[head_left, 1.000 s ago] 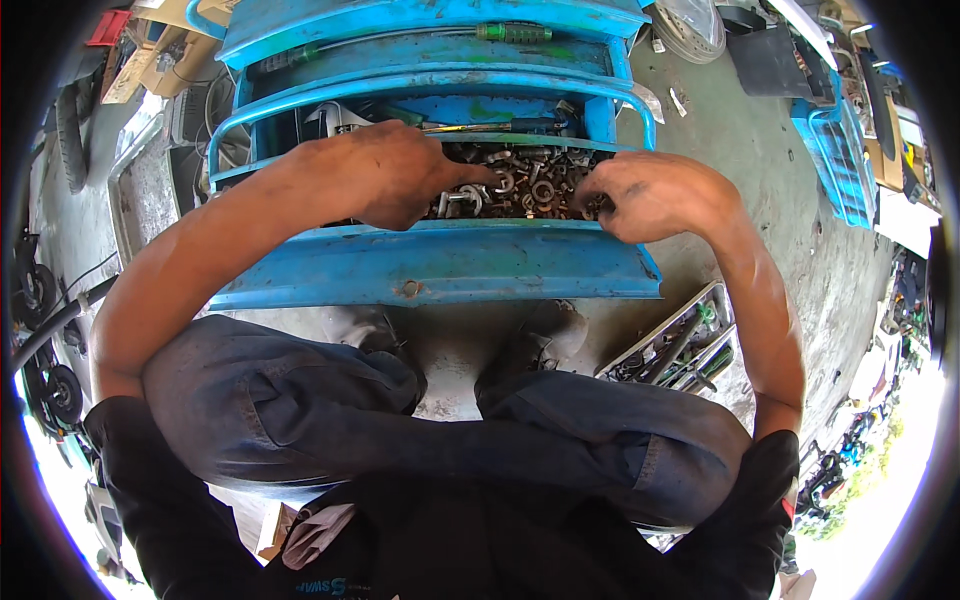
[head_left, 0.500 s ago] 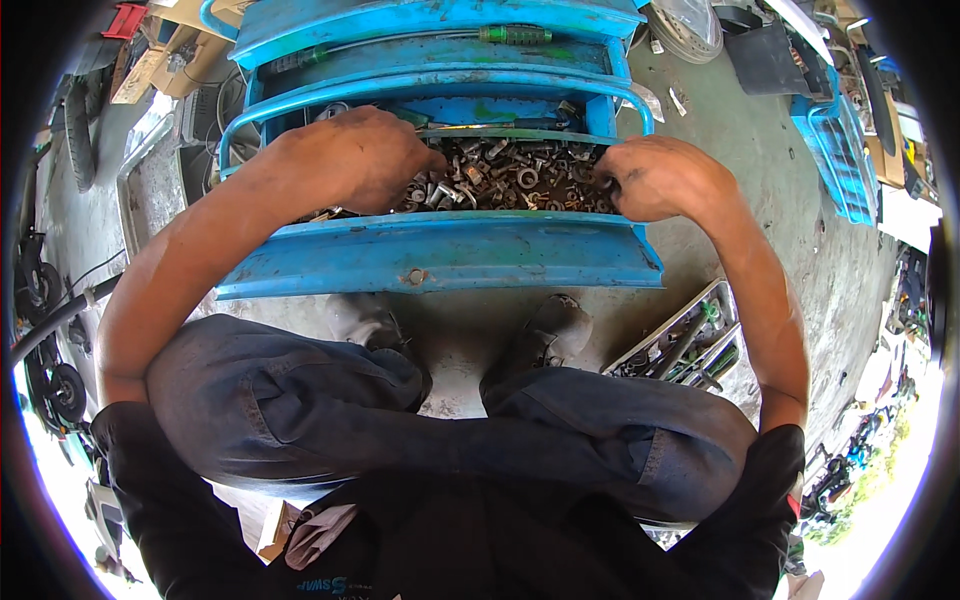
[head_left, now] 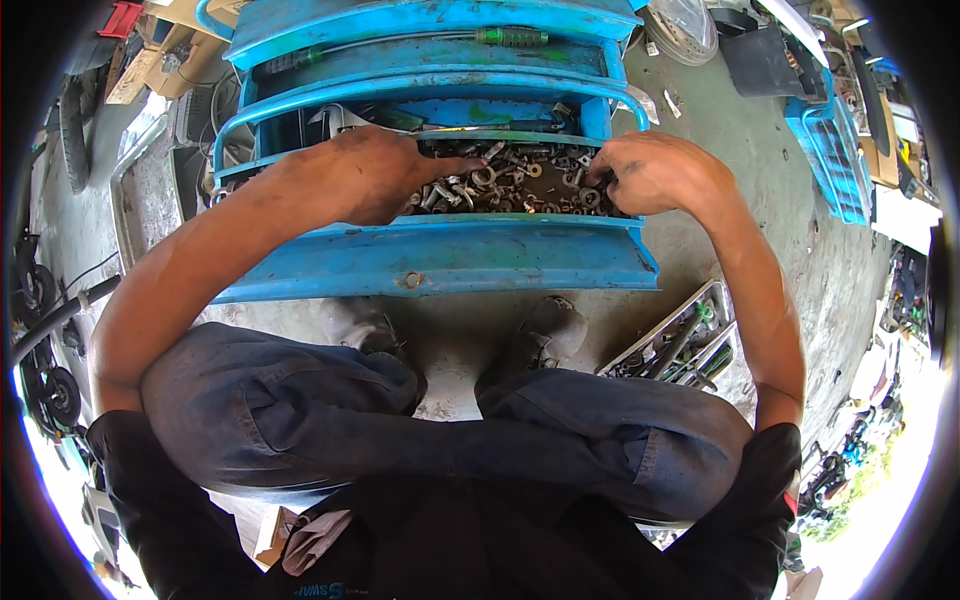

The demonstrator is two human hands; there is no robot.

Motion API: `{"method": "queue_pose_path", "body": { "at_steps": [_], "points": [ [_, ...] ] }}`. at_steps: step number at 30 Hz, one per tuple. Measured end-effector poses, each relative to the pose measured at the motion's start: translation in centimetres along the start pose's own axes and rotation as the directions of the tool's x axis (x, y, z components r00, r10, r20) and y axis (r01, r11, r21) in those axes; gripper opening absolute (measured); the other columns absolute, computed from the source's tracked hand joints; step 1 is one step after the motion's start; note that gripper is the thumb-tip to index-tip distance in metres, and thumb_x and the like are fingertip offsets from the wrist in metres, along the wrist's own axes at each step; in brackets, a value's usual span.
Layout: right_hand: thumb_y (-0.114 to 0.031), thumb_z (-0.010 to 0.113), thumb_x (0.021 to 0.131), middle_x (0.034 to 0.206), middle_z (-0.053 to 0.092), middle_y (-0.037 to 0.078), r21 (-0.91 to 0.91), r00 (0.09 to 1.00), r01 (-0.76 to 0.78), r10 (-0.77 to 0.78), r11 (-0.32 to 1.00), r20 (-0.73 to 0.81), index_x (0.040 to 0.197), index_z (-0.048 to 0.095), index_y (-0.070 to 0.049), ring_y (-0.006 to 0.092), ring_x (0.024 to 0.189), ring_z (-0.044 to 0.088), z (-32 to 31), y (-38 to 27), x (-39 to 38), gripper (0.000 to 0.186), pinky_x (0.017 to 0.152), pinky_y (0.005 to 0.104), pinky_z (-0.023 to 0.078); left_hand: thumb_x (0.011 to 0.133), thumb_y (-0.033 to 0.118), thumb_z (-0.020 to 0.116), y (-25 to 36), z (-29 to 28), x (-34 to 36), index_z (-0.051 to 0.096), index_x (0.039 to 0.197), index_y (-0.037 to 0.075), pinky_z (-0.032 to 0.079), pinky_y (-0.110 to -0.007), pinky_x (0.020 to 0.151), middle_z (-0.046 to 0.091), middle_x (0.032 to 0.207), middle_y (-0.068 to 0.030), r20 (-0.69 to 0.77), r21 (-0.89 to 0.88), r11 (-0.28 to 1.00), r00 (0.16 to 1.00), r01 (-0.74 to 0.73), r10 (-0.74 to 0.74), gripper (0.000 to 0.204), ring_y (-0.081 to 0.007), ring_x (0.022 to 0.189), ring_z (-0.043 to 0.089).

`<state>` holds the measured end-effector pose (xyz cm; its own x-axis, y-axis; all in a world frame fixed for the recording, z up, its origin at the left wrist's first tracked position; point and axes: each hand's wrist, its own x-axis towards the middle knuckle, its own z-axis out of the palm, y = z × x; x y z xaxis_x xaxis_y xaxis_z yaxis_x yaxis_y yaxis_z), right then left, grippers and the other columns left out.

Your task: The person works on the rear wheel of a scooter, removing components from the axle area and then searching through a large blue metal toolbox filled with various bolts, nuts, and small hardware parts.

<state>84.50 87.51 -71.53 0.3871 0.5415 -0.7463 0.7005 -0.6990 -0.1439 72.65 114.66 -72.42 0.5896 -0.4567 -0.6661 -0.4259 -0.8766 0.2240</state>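
Observation:
In a blue metal cantilever toolbox lies a compartment of loose bolts, nuts and washers, some rusty. My left hand is over the compartment's left part, its index finger stretched into the hardware and the other fingers curled under. At the right end my right hand has its fingers curled down into the compartment; whatever they hold is hidden. Behind it a tray holds assorted tools, and higher up lies a long green-handled screwdriver.
A metal tray of parts is on the concrete floor at the right, near my shoes. A blue rack stands at upper right. Cardboard boxes, a tire and small wheels line the left.
My left hand has moved slightly down since half a second ago, its index finger now reaching right again. The hardware has shifted, baring some brown compartment bottom near my right hand.

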Motion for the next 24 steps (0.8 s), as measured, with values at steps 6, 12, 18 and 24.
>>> {"method": "queue_pose_path", "body": {
  "at_steps": [6,12,18,24],
  "points": [
    [-0.01,0.063,0.084,0.109,0.072,0.021,0.011,0.973,0.175,-0.172,0.984,-0.152,0.14,0.065,-0.023,0.0385,0.109,0.066,0.1,-2.6,0.3,0.057,0.096,0.0476,0.053,0.091,0.009,0.063,0.3,-0.7,0.2,0.04,0.158,0.021,0.057,-0.05,0.086,0.071,0.093,-0.02,0.025,-0.058,0.996,0.997,0.074,-0.072,0.072,-0.0387,0.093,0.071],
    [-0.007,0.06,0.086,0.108,0.072,0.022,0.207,0.983,0.18,-0.181,0.962,-0.014,0.149,0.056,-0.025,0.0391,0.104,0.066,1.3,-1.7,1.2,0.065,0.093,0.0475,0.053,0.092,0.003,0.054,0.5,-2.0,-0.1,0.04,0.159,0.023,0.056,-0.05,0.095,0.072,0.109,-0.0211,0.096,-0.108,0.988,0.99,0.112,-0.102,0.071,-0.0373,0.107,0.07],
    [-0.012,0.059,0.087,0.124,0.069,0.02,0.071,0.968,0.237,-0.229,0.969,-0.107,0.144,0.061,-0.018,0.0347,0.106,0.066,0.2,1.9,0.1,0.057,0.098,0.0448,0.052,0.092,0.014,0.063,-0.1,-0.5,0.4,0.038,0.158,0.017,0.055,-0.05,0.093,0.072,0.1,-0.0202,0.052,-0.047,0.996,0.996,0.081,-0.079,0.07,-0.0388,0.101,0.07],
    [-0.018,0.062,0.085,0.14,0.062,0.021,0.028,0.989,-0.037,0.032,0.999,0.144,0.145,0.059,-0.011,0.0354,0.129,0.059,-1.4,-0.1,-0.8,0.06,0.109,0.0424,0.048,0.094,0.013,0.061,-0.1,0.0,0.3,0.033,0.16,0.012,0.053,-0.05,0.098,0.07,0.112,-0.0212,0.203,-0.094,0.991,0.976,0.096,-0.076,0.072,-0.039,0.11,0.067]
  ]
}}
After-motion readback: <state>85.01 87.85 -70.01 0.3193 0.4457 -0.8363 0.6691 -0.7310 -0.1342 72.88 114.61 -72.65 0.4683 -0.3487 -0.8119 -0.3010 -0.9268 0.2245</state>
